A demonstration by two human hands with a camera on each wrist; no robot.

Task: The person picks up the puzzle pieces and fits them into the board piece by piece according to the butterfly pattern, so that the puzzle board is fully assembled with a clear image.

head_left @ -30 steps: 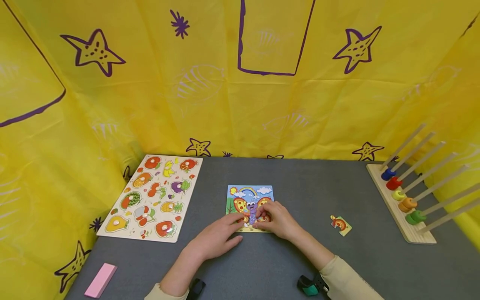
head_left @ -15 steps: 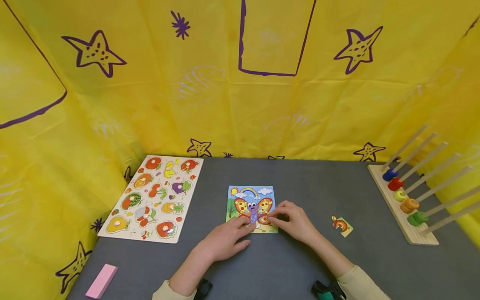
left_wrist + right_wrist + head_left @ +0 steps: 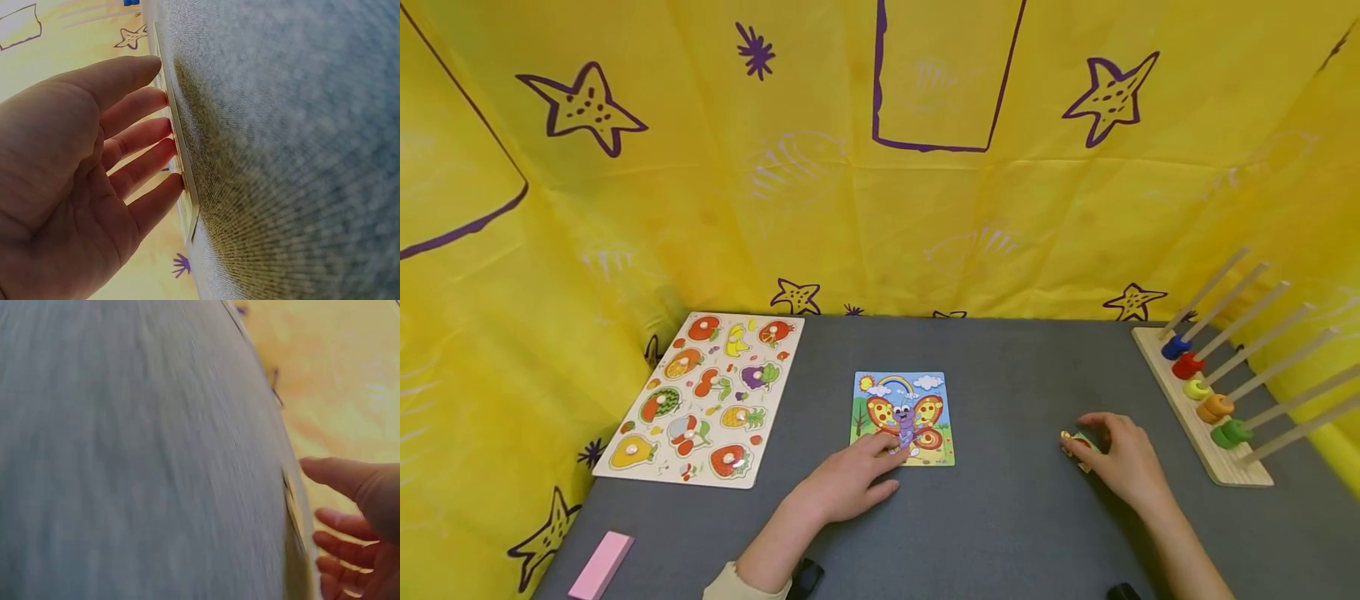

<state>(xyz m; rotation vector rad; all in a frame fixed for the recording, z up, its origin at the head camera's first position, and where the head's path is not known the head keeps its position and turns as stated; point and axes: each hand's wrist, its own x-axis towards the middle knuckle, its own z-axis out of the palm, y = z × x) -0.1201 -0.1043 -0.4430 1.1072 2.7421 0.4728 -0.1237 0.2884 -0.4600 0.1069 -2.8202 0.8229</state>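
Observation:
A square butterfly jigsaw puzzle (image 3: 928, 412) lies flat in the middle of the table. My left hand (image 3: 850, 479) rests its fingertips on the puzzle's lower left part, hiding that corner. In the left wrist view, the relaxed fingers of the left hand (image 3: 94, 162) touch the thin puzzle board (image 3: 185, 169), seen edge-on. Off to the right lies a loose jigsaw piece (image 3: 1077, 443) with a red and yellow pattern. My right hand (image 3: 1123, 458) is over it, thumb and fingers spread around the piece and partly covering it. The right wrist view shows the right hand (image 3: 369, 531) blurred, fingers apart.
A wooden fruit peg puzzle (image 3: 715, 417) lies at the left. Near the front left edge is a pink block (image 3: 601, 567). A wooden base with upright rods and coloured rings (image 3: 1213, 408) stands at the right. Yellow patterned cloth (image 3: 850, 208) hangs behind and beside the table.
My right hand has left the butterfly puzzle and moved right to the loose jigsaw piece. The left hand shifted slightly right early on and stays on the puzzle.

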